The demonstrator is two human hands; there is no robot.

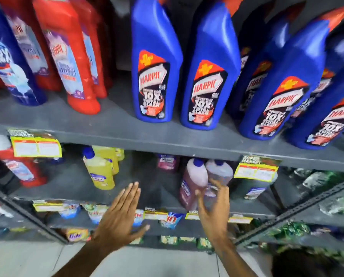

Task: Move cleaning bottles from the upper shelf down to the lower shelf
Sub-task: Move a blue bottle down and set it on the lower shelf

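Observation:
My right hand [214, 208] is wrapped around the lower part of a purple bottle [219, 172] with a blue cap, standing on the lower shelf [159, 188]. A pink bottle [193, 180] stands right beside it on the left, touching it. My left hand [121, 214] is flat and open in front of the lower shelf, holding nothing, fingers pointing up. On the upper shelf [117, 124] stand several blue Harpic bottles [155, 64] at centre and right, and red bottles [71, 56] at the left.
Yellow bottles [101, 168] and a red bottle [21, 168] stand further left on the lower shelf. Yellow price tags [36, 145] hang from the shelf edges. Pouches [171, 218] fill the shelves below. Green packets [337, 198] lie on the rack at the right.

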